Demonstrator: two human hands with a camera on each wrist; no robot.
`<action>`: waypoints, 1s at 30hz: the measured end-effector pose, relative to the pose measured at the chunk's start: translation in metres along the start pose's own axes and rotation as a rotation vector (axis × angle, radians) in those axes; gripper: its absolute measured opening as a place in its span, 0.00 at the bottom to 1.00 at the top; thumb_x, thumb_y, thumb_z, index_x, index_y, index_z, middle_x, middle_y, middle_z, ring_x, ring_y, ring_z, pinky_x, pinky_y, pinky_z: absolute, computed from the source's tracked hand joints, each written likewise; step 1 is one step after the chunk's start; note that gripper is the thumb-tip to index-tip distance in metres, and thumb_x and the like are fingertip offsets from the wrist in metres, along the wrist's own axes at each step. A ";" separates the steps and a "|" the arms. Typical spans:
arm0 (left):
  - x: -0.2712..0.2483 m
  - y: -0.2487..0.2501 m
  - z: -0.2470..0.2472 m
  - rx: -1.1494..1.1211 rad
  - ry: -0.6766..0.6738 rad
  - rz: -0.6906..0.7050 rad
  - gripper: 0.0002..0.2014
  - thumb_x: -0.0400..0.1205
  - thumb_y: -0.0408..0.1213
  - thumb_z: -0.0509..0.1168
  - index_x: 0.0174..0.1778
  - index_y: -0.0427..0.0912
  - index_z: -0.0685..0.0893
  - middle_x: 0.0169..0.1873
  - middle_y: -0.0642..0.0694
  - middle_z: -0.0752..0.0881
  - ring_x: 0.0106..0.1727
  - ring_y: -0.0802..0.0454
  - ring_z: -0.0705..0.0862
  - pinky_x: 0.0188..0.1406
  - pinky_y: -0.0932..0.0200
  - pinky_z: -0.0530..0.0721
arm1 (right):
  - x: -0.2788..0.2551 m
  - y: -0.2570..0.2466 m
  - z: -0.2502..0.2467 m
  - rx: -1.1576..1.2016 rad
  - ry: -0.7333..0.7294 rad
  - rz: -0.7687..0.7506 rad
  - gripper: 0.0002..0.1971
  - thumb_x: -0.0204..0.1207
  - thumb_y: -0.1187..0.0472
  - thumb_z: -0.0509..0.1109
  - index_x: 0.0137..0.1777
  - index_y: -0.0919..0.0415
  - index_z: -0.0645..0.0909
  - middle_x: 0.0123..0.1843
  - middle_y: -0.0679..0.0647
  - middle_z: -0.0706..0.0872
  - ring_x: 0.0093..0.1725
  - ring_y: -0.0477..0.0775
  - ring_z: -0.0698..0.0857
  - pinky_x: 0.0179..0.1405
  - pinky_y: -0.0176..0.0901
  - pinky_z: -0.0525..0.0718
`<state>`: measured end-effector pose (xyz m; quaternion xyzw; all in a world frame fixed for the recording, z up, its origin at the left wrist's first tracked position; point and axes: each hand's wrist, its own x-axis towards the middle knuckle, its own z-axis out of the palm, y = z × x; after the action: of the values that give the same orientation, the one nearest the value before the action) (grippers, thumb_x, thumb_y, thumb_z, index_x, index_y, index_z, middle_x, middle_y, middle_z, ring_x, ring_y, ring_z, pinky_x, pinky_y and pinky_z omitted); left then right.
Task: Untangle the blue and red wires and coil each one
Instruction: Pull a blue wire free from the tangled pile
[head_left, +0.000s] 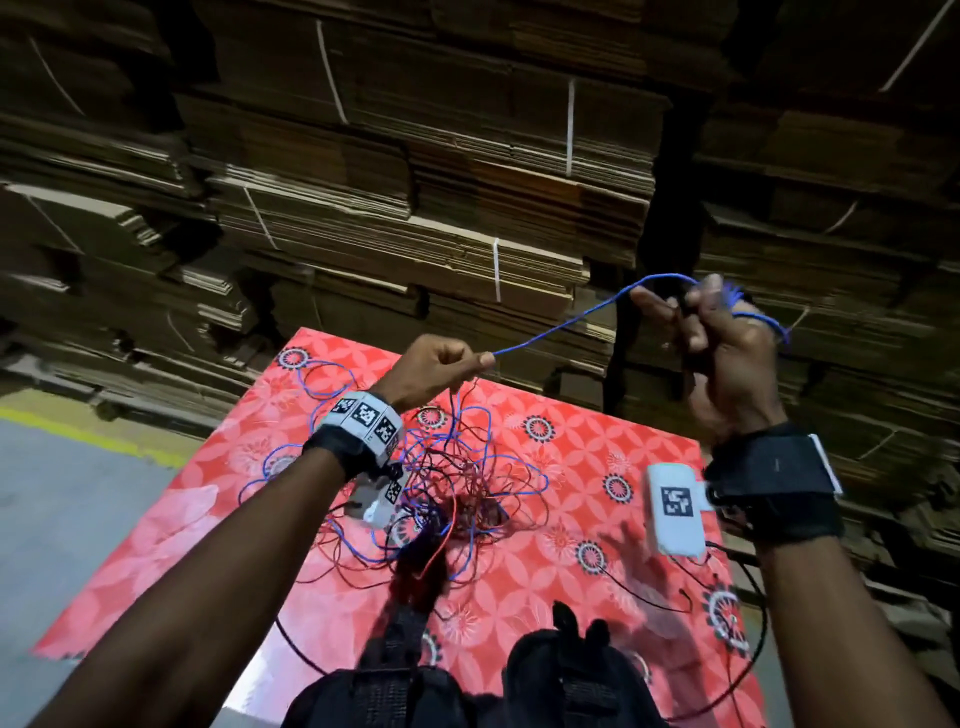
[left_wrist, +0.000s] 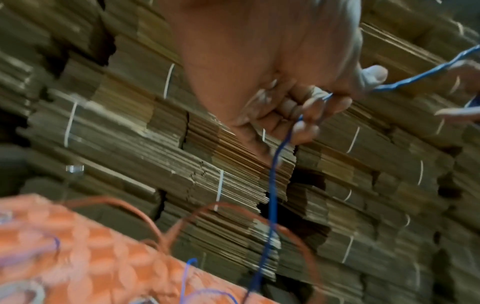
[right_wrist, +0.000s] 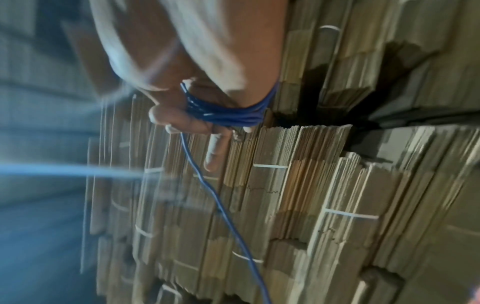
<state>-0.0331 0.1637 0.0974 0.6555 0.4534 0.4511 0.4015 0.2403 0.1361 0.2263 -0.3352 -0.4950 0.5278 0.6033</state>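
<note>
While thin blue insulated wire (head_left: 566, 325) wraps several turns round right hand (head_left: 727, 358), left hand (head_left: 441, 371) pinches its run; thin red wire (head_left: 467, 499) remains tangled, uncoiled.

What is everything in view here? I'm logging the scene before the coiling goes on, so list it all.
blue wire: one, blue; a few turns wound round the right hand's fingers, a span running to the left hand, the rest in the tangle on the cloth.
red wire: one, red; tangled with the blue on the cloth, loops trailing toward the near right corner.
cloth: one, red with white and black flower print; covers the table.
cardboard stacks: many, brown, strapped in white; behind the table.
floor: grey with a yellow line; left.
left hand: pinches the blue wire.
right hand: raised, holds the blue coil.
</note>
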 end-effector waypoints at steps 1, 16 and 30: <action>0.002 0.000 -0.004 0.022 -0.017 -0.005 0.21 0.79 0.52 0.71 0.25 0.43 0.79 0.22 0.46 0.80 0.27 0.55 0.75 0.29 0.60 0.71 | 0.000 -0.004 0.001 0.042 0.009 0.005 0.15 0.87 0.55 0.57 0.39 0.57 0.77 0.19 0.46 0.69 0.53 0.53 0.90 0.47 0.41 0.74; 0.044 0.087 -0.044 -0.150 0.303 0.134 0.13 0.84 0.36 0.68 0.33 0.42 0.78 0.19 0.54 0.73 0.18 0.63 0.68 0.17 0.66 0.70 | 0.007 -0.039 -0.021 0.265 0.098 -0.195 0.11 0.84 0.58 0.62 0.40 0.60 0.77 0.19 0.47 0.66 0.33 0.50 0.80 0.70 0.55 0.80; -0.003 -0.015 -0.041 0.203 -0.293 -0.127 0.19 0.75 0.54 0.71 0.28 0.42 0.84 0.23 0.50 0.83 0.28 0.58 0.77 0.32 0.61 0.75 | 0.011 -0.052 -0.063 0.368 0.173 -0.286 0.24 0.90 0.60 0.55 0.32 0.55 0.83 0.20 0.46 0.67 0.27 0.47 0.73 0.65 0.50 0.83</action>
<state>-0.0764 0.1699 0.0940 0.7215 0.4737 0.2766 0.4225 0.3159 0.1433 0.2588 -0.1902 -0.3795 0.4877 0.7629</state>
